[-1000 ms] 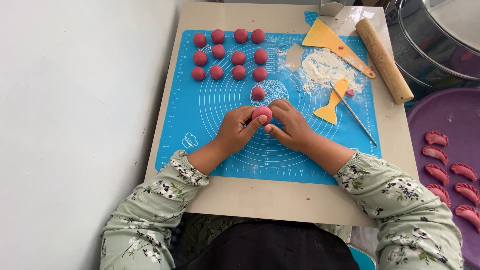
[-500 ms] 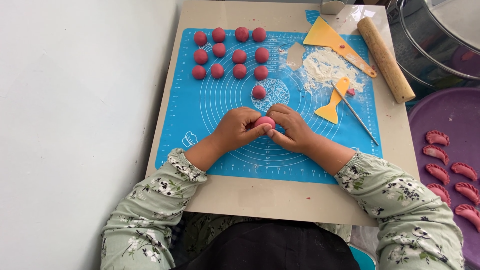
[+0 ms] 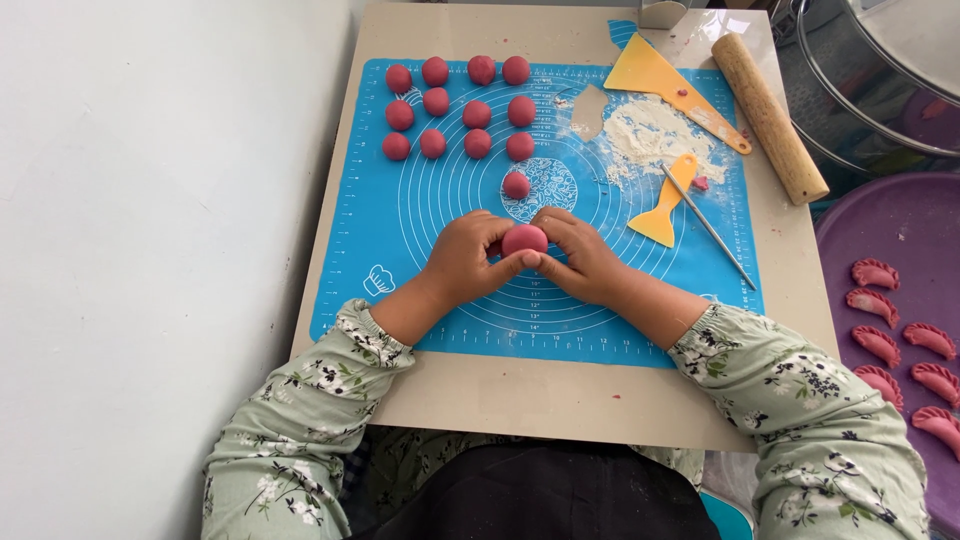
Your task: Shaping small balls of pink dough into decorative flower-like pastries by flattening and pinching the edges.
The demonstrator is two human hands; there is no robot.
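Left hand (image 3: pixel 465 262) and right hand (image 3: pixel 580 262) both pinch one round pink dough ball (image 3: pixel 524 240) over blue silicone mat (image 3: pixel 440 220). Mat's left part bare. Twelve more pink balls (image 3: pixel 458 108) sit near far edge.

The person wears long pale-green sleeves (image 3: pixel 800 400) printed with small dark and white flowers. Gathered cuffs close just behind both bare hands (image 3: pixel 465 260).

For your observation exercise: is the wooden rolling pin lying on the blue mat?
No, the wooden rolling pin lies on the bare table, right of the blue mat.
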